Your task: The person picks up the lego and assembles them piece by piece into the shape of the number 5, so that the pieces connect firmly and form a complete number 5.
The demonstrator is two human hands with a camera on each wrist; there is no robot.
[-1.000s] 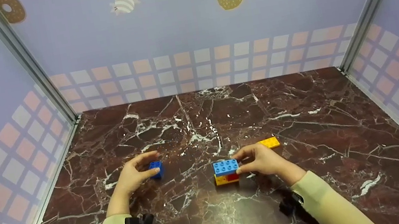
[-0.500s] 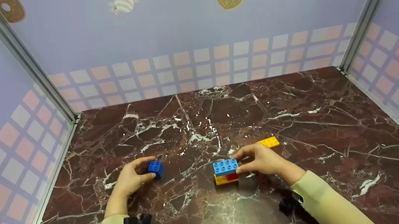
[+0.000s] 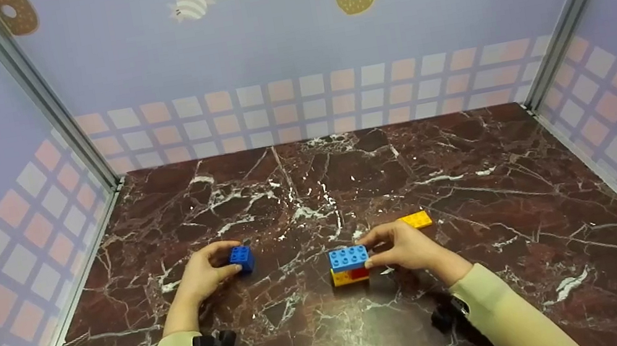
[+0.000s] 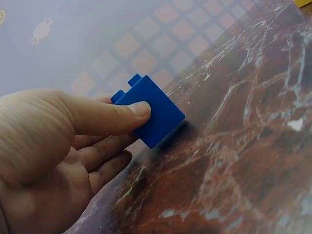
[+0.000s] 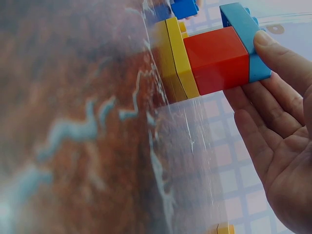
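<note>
Pinching dark blue brick [image 4: 162, 113], left hand [image 3: 204, 275]

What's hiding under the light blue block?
A red block sits right under the light blue block, toward its right end in the head view, and a yellow block lies under the red one. The red block's top is covered, so you can't see it.

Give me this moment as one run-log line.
left hand: pinches dark blue brick | right hand: pinches light blue brick, atop red brick, atop yellow base brick | other yellow brick: near right hand
</note>
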